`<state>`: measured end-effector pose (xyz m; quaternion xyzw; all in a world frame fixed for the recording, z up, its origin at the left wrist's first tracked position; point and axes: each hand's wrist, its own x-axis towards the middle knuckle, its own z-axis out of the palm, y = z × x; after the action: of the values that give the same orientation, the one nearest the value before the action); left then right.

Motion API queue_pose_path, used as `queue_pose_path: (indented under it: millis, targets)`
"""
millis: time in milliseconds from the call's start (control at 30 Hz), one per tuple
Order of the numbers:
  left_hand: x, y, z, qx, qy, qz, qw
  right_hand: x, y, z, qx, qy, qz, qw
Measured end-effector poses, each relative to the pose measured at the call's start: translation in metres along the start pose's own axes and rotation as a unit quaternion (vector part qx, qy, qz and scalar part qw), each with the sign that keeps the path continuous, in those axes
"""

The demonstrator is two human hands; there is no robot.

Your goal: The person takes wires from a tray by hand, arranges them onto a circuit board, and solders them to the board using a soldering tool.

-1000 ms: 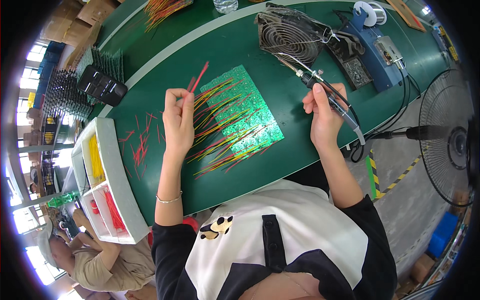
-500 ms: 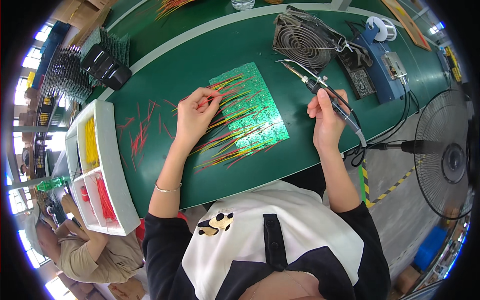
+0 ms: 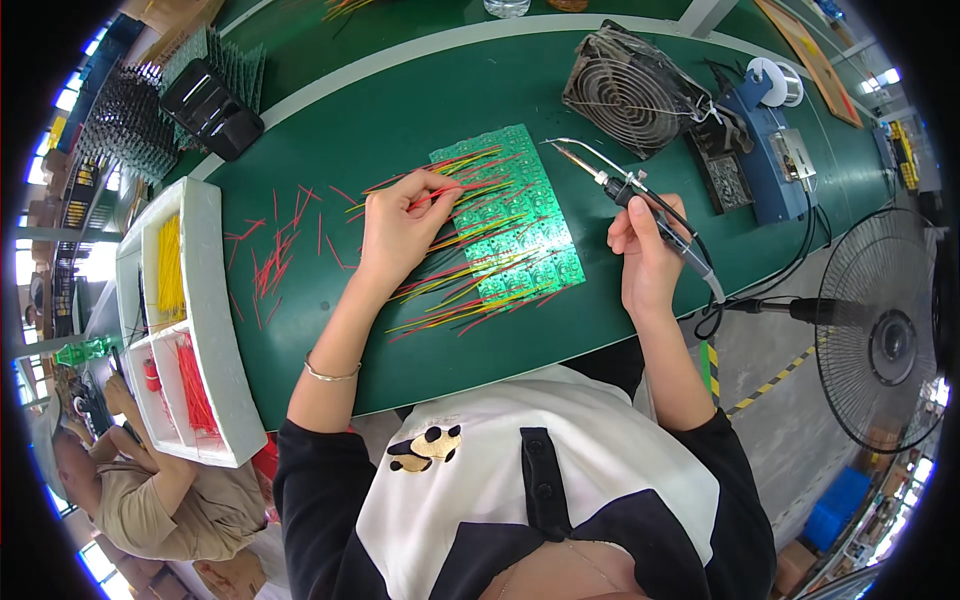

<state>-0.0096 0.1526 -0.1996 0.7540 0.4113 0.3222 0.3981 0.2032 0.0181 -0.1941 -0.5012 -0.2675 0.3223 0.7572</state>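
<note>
A green circuit board panel [image 3: 535, 225] lies on the green table, with rows of red, yellow and black wires [image 3: 450, 300] sticking out over its left side. At the board's upper left, my left hand [image 3: 405, 222] pinches a thin red wire [image 3: 437, 191] between thumb and fingertips. My right hand [image 3: 650, 250] is closed around a soldering iron [image 3: 640, 200] with a thin curved tube along it. The iron's tip points up and left, to the right of the board and apart from it. Loose red wires [image 3: 275, 262] lie scattered left of my left hand.
A white foam box [image 3: 235, 350] holding yellow and red wires stands at the left edge. A square fan [image 3: 625, 95] and a blue solder feeder [image 3: 765, 150] with a spool stand back right. A pedestal fan [image 3: 885, 330] is at the right. Another person [image 3: 170, 490] sits lower left.
The view has shifted slightly. My left hand still pinches the red wire near the board's edge, and the soldering iron remains in my right hand with its tip off the board.
</note>
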Motion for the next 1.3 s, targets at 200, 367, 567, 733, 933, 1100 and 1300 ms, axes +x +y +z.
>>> queue_pose_path:
  millis: [200, 367, 567, 733, 933, 1100, 1300]
  targets:
    - [0.0009, -0.0018, 0.0003, -0.010, 0.011, -0.009, 1.000, -0.0019, 0.0011, -0.0009, 0.004, -0.011, 0.014, 1.000]
    - [-0.0009, -0.0002, 0.0015, 0.002, 0.017, 0.003, 1.000, -0.0062, 0.0009, -0.0003, -0.044, -0.037, -0.004, 0.998]
    - [0.0015, -0.0038, 0.0034, 0.010, 0.027, 0.018, 0.999, -0.0060, 0.0012, 0.0008, -0.056, -0.053, 0.009, 0.997]
    - [0.0007, -0.0030, 0.0016, 0.030, 0.004, -0.004, 1.000, -0.0057, 0.0022, 0.0005, -0.058, -0.065, 0.018, 0.996]
    - [-0.0001, -0.0014, 0.0015, 0.037, 0.001, -0.003, 0.999, -0.0065, 0.0037, -0.0001, -0.069, -0.070, 0.013, 0.995]
    - [-0.0002, -0.0025, 0.0012, 0.040, 0.006, 0.014, 0.999, -0.0079, 0.0024, 0.0016, -0.090, -0.073, 0.009, 0.993]
    - [-0.0004, -0.0026, 0.0013, 0.034, 0.008, 0.018, 0.999, -0.0096, 0.0039, -0.0009, -0.094, -0.082, -0.013, 0.992]
